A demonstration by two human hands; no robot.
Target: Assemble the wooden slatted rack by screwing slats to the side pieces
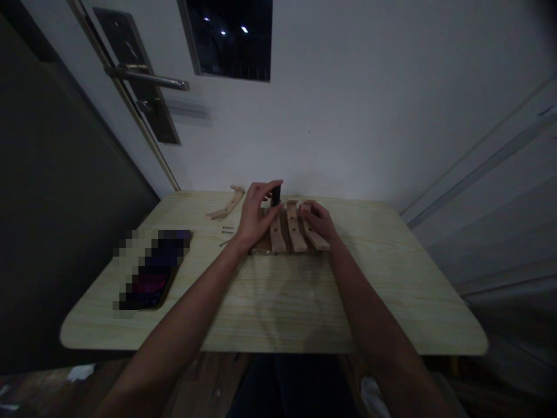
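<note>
My left hand (256, 215) is closed, thumb and fingers around the upright black handle (275, 194) of what looks like a screwdriver. Its tip is hidden behind the thumb, over the upper part of the left wooden hook (277, 237). A middle wooden hook (295, 229) and a right wooden hook (316, 237) lie beside it, all across a brown board (261, 246). My right hand (319, 219) is closed round the upper part of the right hook, its fingers partly hidden. Small holes show in the hooks.
One loose wooden hook (228, 206) lies at the back left of the table (391, 278). Several screws (227, 231) rest left of the board. A phone (161, 270), partly pixelated, lies at the left. Behind the table stands a white door with a metal handle (152, 79).
</note>
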